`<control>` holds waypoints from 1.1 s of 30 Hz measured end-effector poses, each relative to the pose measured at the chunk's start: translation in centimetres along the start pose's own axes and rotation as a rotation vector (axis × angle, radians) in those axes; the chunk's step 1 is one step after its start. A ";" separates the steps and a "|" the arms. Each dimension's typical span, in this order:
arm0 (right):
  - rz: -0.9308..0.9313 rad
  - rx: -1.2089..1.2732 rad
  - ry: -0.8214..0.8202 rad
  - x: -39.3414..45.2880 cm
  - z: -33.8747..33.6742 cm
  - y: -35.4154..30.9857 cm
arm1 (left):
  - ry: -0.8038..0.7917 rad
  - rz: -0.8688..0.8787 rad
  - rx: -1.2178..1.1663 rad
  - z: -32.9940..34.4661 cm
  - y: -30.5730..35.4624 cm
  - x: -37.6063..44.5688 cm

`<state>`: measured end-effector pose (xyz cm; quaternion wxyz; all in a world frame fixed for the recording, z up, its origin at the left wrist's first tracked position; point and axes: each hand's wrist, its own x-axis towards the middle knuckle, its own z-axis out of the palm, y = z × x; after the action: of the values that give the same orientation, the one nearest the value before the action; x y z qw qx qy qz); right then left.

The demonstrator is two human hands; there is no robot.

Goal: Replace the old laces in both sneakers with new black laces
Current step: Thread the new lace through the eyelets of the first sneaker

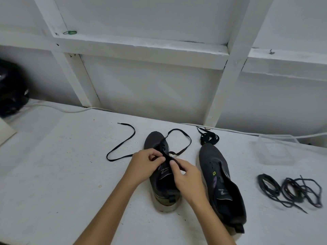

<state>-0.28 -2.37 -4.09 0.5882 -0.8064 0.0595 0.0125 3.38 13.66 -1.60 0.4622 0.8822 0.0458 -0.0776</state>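
Two dark grey sneakers stand on a white table, toes pointing away from me. Over the left sneaker [155, 138] my left hand [145, 165] pinches a new black lace [122, 144] at the eyelets. My right hand [185, 175] pinches the same lace just to the right. One lace end trails left across the table; the other loops past the toe. The right sneaker [219, 183] has no lace. A bundled black lace [209, 138] lies beyond its toe. Two coils of old dark laces [290, 190] lie at the right.
A clear plastic wrapper [272, 151] lies at the back right of the table [53, 174]. A white cable [70, 110] runs along the back edge below a white framed wall. A black bag [10, 91] sits at the far left.
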 end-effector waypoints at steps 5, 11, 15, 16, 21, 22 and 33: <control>0.066 0.082 0.150 -0.9 0.6 -0.3 | 0.023 0.118 0.197 0.1 1.2 0.4; 0.060 0.084 0.266 -1.4 0.5 -0.2 | 0.149 -0.031 -0.901 -3.5 0.6 -0.2; 0.040 0.112 0.204 -1.4 0.8 -0.1 | 0.264 -0.249 -1.301 -4.6 -1.0 -0.2; 0.030 0.109 0.199 -1.4 0.9 0.0 | 0.259 -0.257 -1.020 -4.2 -1.2 -0.2; -0.043 0.034 0.233 -0.9 0.9 0.1 | 0.120 0.120 0.014 -1.0 -0.1 -0.2; -0.050 0.033 0.228 -0.9 0.8 0.1 | 0.084 0.154 0.128 -0.4 0.3 0.0; 0.071 0.297 0.060 -2.1 1.3 0.4 | -0.042 -0.028 0.165 0.2 0.6 0.8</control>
<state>-2.35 -1.05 -4.65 0.6981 -0.7080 0.1069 0.0003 4.24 13.16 -1.38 0.3878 0.9147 0.0421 -0.1059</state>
